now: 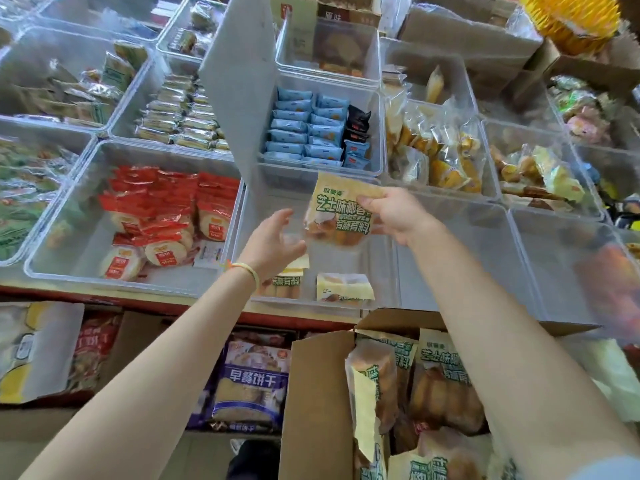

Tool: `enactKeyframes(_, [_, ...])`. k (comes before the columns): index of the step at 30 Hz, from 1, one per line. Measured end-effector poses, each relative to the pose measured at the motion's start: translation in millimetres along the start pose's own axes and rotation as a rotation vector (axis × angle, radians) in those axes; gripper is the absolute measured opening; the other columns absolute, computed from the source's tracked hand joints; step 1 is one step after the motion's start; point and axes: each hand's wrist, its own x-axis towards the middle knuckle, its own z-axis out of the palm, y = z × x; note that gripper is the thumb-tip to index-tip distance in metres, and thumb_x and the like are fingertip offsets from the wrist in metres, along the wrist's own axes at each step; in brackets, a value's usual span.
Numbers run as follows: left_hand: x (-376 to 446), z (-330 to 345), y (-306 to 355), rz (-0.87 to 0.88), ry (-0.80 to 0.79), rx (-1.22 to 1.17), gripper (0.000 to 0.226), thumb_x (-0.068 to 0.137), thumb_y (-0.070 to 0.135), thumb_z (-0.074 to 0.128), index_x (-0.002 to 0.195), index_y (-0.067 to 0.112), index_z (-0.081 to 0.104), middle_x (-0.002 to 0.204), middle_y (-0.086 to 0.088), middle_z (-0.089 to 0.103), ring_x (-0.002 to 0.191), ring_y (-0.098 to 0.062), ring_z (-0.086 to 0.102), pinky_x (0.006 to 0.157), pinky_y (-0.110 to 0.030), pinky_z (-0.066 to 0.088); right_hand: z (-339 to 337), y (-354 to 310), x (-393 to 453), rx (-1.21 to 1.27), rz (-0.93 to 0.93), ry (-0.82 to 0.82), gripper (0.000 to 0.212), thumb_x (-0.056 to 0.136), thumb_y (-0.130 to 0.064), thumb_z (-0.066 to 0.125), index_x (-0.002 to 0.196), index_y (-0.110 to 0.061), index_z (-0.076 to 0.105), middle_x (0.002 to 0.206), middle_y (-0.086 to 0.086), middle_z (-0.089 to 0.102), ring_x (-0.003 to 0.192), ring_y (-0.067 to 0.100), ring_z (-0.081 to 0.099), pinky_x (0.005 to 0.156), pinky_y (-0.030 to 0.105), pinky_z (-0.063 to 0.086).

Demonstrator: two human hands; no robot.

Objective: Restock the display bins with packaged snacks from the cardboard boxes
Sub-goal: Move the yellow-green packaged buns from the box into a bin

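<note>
**Snack pack held over clear bin**

A yellow-and-green pack (337, 211) is gripped at its right edge by the right hand (398, 216), thumb curled onto the front. It is held above a clear bin (384, 268). "芝士味椰香" and "有颜有料" can be read on it. The left hand (273, 242) is spread loose just left of the grip, holding nothing. Below the grip, two like packs (344, 287) are lying on the bin floor. Nearer the person, an open carton (318, 403) is filled with the same packs. Left of the carton, a purple bag (251, 386) is printed "早餐饼干"
</note>
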Motion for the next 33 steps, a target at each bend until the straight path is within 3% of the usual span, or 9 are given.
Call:
enactKeyframes(3, [-2,14,-30,0.045,-0.028,0.454,0.043,0.089,0.028,0.061,0.132,0.022,0.056,0.137,-0.004,0.052,0.124,-0.025,0.048,0.102,-0.038,0.040,10,22,21,-0.072,0.011,0.056,0.007,0.097,-0.012,0.063,0.103,-0.012,0.066,0.112,0.011,0.071,0.101,0.028,0.068,0.095,0.049,0.054])
enactKeyframes(6, [-8,30,-51,0.017,-0.149,0.610,0.049,0.087,0.033,0.062,0.134,0.026,0.052,0.140,-0.002,0.049,0.127,-0.024,0.045,0.102,-0.041,0.039,18,46,35,-0.209,0.045,0.053,0.019,0.096,-0.013,0.064,0.115,-0.009,0.066,0.117,0.008,0.068,0.106,0.024,0.064,0.098,0.041,0.052])
enactKeyframes(9, [-9,37,-63,-0.066,-0.213,0.537,0.051,0.089,0.027,0.057,0.138,0.029,0.047,0.145,0.001,0.044,0.134,-0.022,0.037,0.105,-0.044,0.041,27,71,42,-0.289,0.135,0.038,0.031,0.098,-0.014,0.062,0.126,-0.004,0.061,0.117,0.004,0.063,0.110,0.022,0.059,0.096,0.033,0.046])
enactKeyframes(11, [-6,37,-66,-0.076,-0.231,0.514,0.054,0.088,0.022,0.054,0.140,0.033,0.045,0.148,0.002,0.040,0.138,-0.022,0.033,0.106,-0.045,0.041,31,85,45,-0.280,0.213,0.018,0.033,0.097,-0.016,0.063,0.128,-0.006,0.060,0.128,0.008,0.063,0.119,0.026,0.058,0.105,0.040,0.045])
enactKeyframes(14, [-2,37,-67,-0.065,-0.242,0.498,0.054,0.088,0.017,0.051,0.140,0.034,0.047,0.149,0.001,0.041,0.140,-0.023,0.031,0.109,-0.046,0.038,35,91,56,-0.248,0.286,-0.015,0.027,0.098,-0.014,0.060,0.124,-0.011,0.063,0.130,0.010,0.062,0.123,0.029,0.056,0.107,0.046,0.044])
enactKeyframes(19, [0,40,-70,-0.068,-0.165,0.452,0.042,0.095,0.021,0.042,0.133,0.032,0.055,0.142,0.000,0.049,0.134,-0.023,0.037,0.108,-0.043,0.038,37,108,74,-0.182,0.490,-0.086,0.059,0.087,-0.024,0.064,0.140,-0.022,0.037,0.146,0.011,0.046,0.131,0.037,0.047,0.105,0.061,0.043])
enactKeyframes(23, [-1,42,-69,-0.055,-0.098,0.470,0.038,0.099,0.024,0.038,0.128,0.031,0.061,0.136,0.002,0.055,0.129,-0.023,0.041,0.103,-0.040,0.042,42,99,61,-0.098,0.531,-0.101,0.051,0.088,-0.021,0.061,0.134,-0.025,0.039,0.138,0.013,0.047,0.127,0.039,0.048,0.102,0.060,0.045])
enactKeyframes(28, [-2,44,-69,-0.028,-0.007,0.518,0.034,0.100,0.027,0.037,0.119,0.025,0.065,0.125,0.000,0.062,0.119,-0.024,0.047,0.089,-0.039,0.047,48,105,59,-0.002,0.515,-0.142,0.054,0.088,-0.010,0.058,0.139,-0.019,0.041,0.151,0.016,0.039,0.136,0.040,0.041,0.110,0.060,0.038])
enactKeyframes(33, [-3,45,-69,-0.002,0.008,0.576,0.034,0.099,0.028,0.037,0.119,0.026,0.063,0.125,0.000,0.062,0.118,-0.023,0.049,0.093,-0.040,0.041,50,100,51,-0.058,0.465,-0.150,0.055,0.096,-0.003,0.053,0.145,-0.021,0.037,0.157,0.017,0.029,0.144,0.042,0.027,0.116,0.058,0.027])
